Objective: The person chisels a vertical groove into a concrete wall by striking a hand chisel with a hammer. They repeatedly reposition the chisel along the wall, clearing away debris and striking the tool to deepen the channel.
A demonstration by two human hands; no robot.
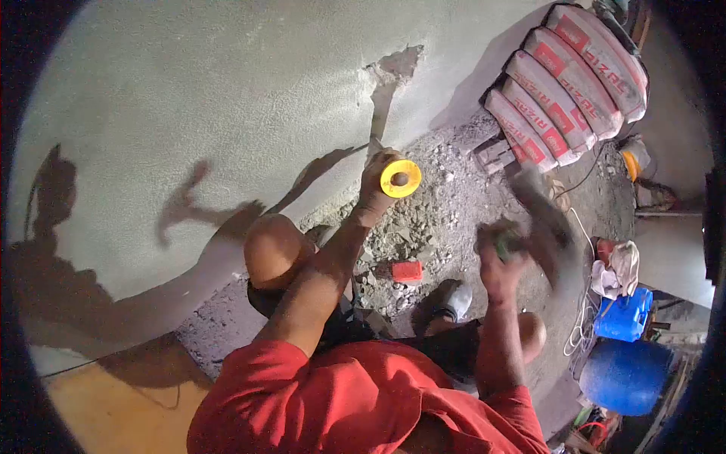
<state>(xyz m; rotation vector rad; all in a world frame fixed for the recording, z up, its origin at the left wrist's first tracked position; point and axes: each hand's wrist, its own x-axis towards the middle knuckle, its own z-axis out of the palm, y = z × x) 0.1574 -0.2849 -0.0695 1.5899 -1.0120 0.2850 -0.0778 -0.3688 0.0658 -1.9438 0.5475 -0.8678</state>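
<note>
My left hand (376,181) is wrapped round a chisel with a round yellow guard (401,178) at its near end. The chisel's far end points at the lower part of the pale wall (212,91), below a broken patch (397,66) where the surface is chipped away. Out to the right, my right hand (502,265) is closed round the green handle of a hammer (546,223). Motion blurs the hammer, whose head is apart from the chisel. A red block (407,271) lies on the rubble (393,227) between my arms.
Stacked cement bags (563,87) stand by the wall at the upper right. At the right are a blue jug (623,314), a blue drum (626,376), a white cable (581,318) and a yellow-rimmed bucket (634,157). My shoe (457,300) rests beside the rubble.
</note>
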